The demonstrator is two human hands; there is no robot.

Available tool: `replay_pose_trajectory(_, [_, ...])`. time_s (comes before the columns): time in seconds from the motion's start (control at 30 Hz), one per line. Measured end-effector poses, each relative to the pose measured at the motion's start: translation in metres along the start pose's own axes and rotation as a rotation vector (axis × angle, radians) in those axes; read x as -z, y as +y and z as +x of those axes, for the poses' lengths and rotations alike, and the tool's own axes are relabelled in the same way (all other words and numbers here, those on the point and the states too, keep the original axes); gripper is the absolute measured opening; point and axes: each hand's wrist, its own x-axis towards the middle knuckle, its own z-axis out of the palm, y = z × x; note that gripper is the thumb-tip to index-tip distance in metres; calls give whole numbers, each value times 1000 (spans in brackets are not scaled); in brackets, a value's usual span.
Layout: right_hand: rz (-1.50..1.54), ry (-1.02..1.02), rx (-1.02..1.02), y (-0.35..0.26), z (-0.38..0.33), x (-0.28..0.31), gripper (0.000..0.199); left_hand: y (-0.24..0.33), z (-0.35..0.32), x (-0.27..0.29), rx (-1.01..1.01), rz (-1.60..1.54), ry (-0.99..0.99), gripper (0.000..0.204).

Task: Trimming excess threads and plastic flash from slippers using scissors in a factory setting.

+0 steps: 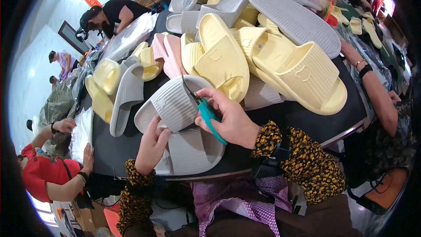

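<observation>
My left hand [151, 145] holds a pale grey slide slipper [172, 101] by its near edge, above the front of a dark table [302, 118]. My right hand [228, 116] grips small teal-handled snips [207, 112]; their dark blades touch the slipper's ribbed strap. A second grey slipper [193, 151] lies flat on the table beneath both hands. Both my forearms wear dark sleeves with yellow flowers.
A heap of pale yellow slippers [272, 61], with grey and pink ones, fills the table behind. A person in red [44, 175] sits at the left edge, and another person's forearm [372, 87] reaches in from the right. Clear plastic bags [127, 39] lie at the far left.
</observation>
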Motion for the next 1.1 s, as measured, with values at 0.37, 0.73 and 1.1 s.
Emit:
replay_pose_trajectory(0.37, [-6,-7,-6,-4,-1,-2,49,25,-8,-4,-201,469,61,25])
replay_pose_trajectory(0.73, [-37,-22,-29,-2,-2,-4,48,27,-18,-6,0,-50,92,11])
replay_pose_trajectory(1.1, [289,-451,-212,-13,-10,-10,47,34,-46,11,-28,-146,332,14])
